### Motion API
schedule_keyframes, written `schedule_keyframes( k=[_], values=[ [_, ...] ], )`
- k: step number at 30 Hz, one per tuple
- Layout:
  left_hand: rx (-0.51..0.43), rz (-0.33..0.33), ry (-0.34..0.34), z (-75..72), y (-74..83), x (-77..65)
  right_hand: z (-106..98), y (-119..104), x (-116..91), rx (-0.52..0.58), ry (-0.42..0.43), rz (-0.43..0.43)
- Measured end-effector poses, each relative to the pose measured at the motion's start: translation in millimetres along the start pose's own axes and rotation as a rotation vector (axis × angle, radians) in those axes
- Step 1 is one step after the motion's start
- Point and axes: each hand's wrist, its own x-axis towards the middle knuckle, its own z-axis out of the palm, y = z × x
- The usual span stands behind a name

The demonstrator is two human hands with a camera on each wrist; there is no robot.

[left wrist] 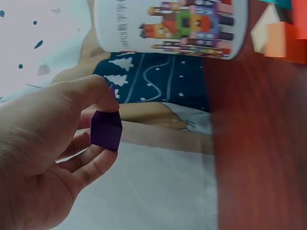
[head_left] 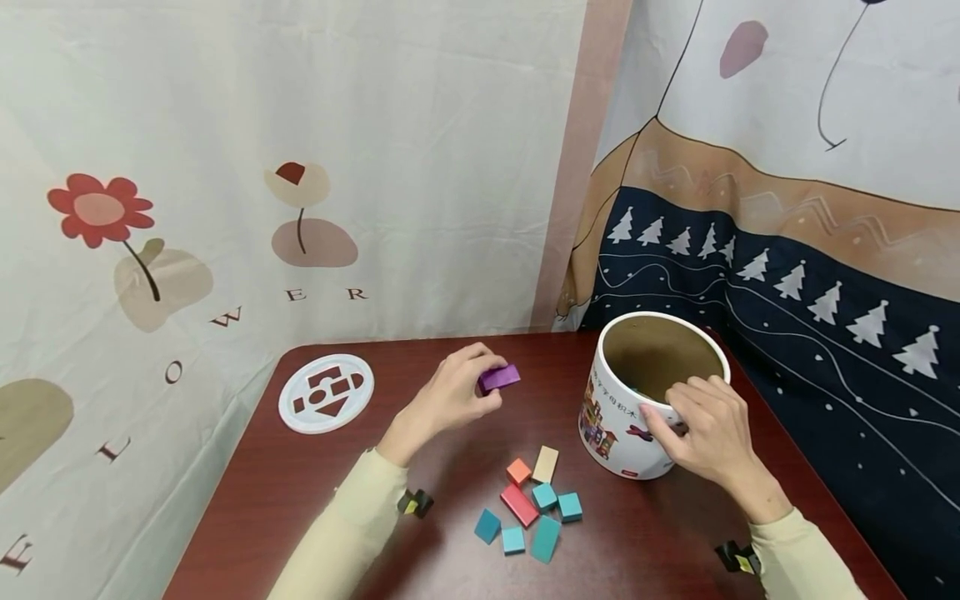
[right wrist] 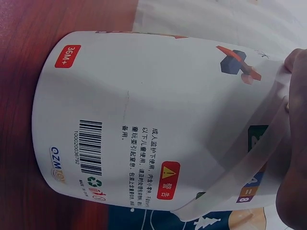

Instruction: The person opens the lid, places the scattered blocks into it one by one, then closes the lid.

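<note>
My left hand [head_left: 450, 393] is raised above the table and pinches a purple block [head_left: 498, 379] between thumb and fingers. In the left wrist view the block [left wrist: 106, 130] looks dark purple, and its far side is hidden by the fingertips. On the right stands a white, lidless toy-block bucket [head_left: 618, 433] with printed pictures. My right hand [head_left: 711, 425] grips the near rim of this bucket, thumb outside and the other fingers over the edge. Only a little of the contents shows inside. The right wrist view shows the bucket's printed wall [right wrist: 144, 91] and its white strap handle [right wrist: 230, 177].
Between the hands, nearer me, lie loose blocks: a red one [head_left: 519, 505], an orange one [head_left: 518, 472], a cream one [head_left: 545, 464] and several teal ones [head_left: 545, 540]. A white round lid [head_left: 307, 423] with shaped holes lies at the back left. Curtains hang behind the table.
</note>
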Motion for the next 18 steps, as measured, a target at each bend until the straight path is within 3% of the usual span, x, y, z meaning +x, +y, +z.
schedule_keyframes(
  k=[7, 18],
  values=[
    [-0.008, 0.033, 0.006, -9.4, 10.3, 40.2, -2, -1, 2, 0.006, -0.014, -0.002],
    [-0.021, 0.1, -0.029, -5.5, 39.8, 93.6, -3, -2, 3, -0.007, -0.023, -0.009]
  ],
)
